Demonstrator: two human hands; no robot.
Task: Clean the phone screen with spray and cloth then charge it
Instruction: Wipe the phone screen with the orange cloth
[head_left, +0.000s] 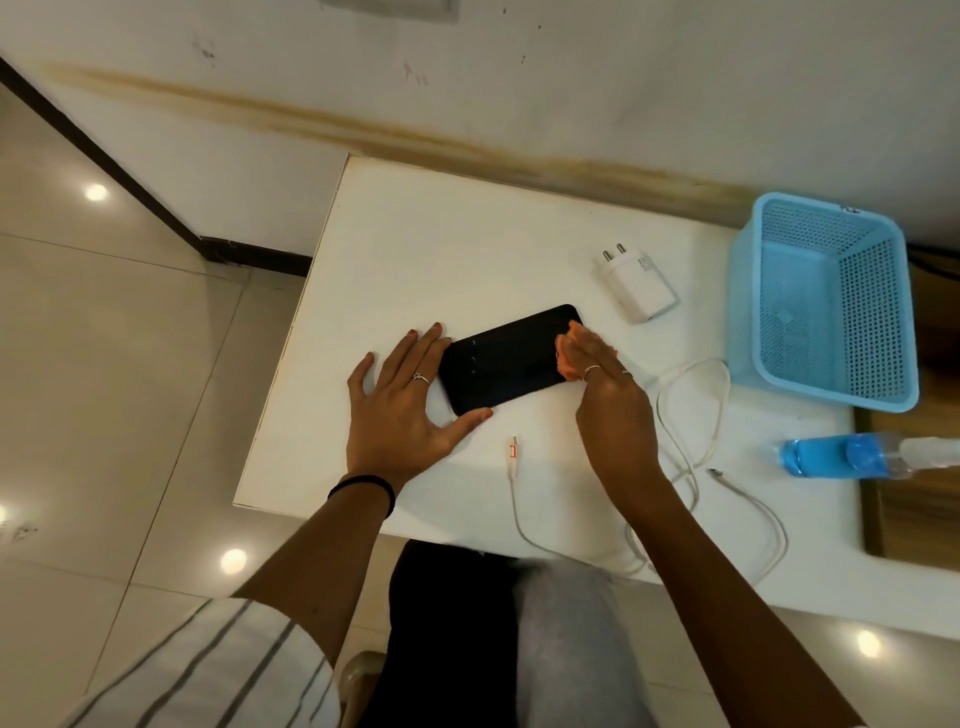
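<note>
Phone: a black, flat rectangular smartphone (506, 358) lies screen-up on the white table top (415, 249), near the middle of it, turned at a slant, with a few small pale specks on the dark glass.
Cloth: a small orange cleaning cloth (566, 356) sits bunched on the right-hand end of the screen, mostly covered by the hand above it.
Right hand: the right hand (610, 395) presses the cloth onto the glass with fingers straight and held together; whether the thumb curls under the cloth is hidden, so the grip looks flat rather than pinched.
Left hand: the left hand (402, 405) lies spread on the table at the phone's left end, fingers apart and straight, index finger along the far edge and thumb tip at the near corner, bracing it.
Charger: a white plastic wall plug with two round pins (636, 286) lies beyond the phone, apart from it.
Cable: a thin white charging cable (691, 415) loops on the table to the right of the right hand, one plug end lying near the phone's near edge, unconnected.
Spray: a clear bottle of blue liquid with a spray head (852, 456) lies on its side at the table's right edge.
Basket: a light-blue perforated plastic basket (748, 312) stands in the far right corner.
</note>
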